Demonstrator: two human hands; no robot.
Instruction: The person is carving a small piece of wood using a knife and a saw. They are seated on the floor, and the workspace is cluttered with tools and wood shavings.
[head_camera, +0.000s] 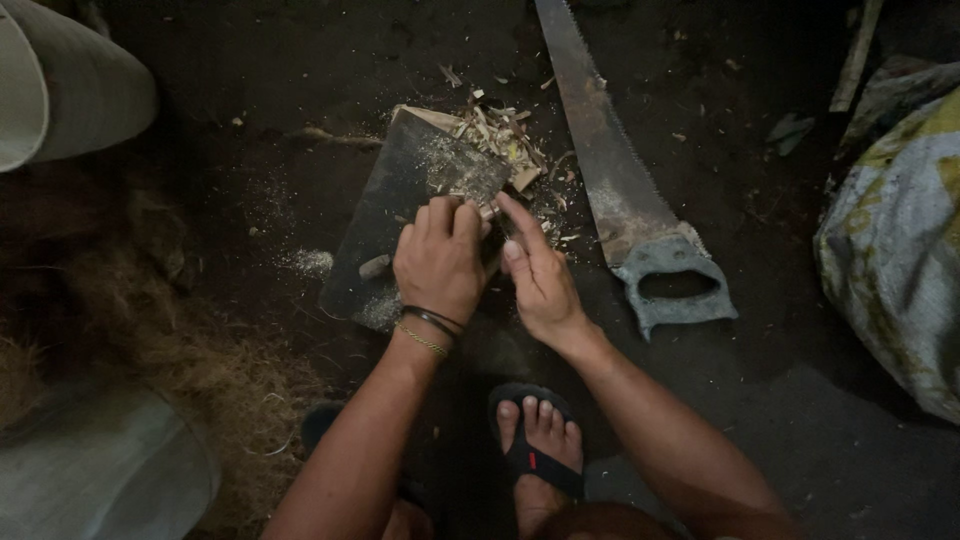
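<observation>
One saw (625, 190), one board (400, 210), perhaps.

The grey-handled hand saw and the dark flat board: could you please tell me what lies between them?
In the head view, pale wood shavings and chips litter the dark ground between the hand saw and the board.

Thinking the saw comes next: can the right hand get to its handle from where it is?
Probably yes: the saw handle lies on the ground just beside the right hand, with nothing between them.
</observation>
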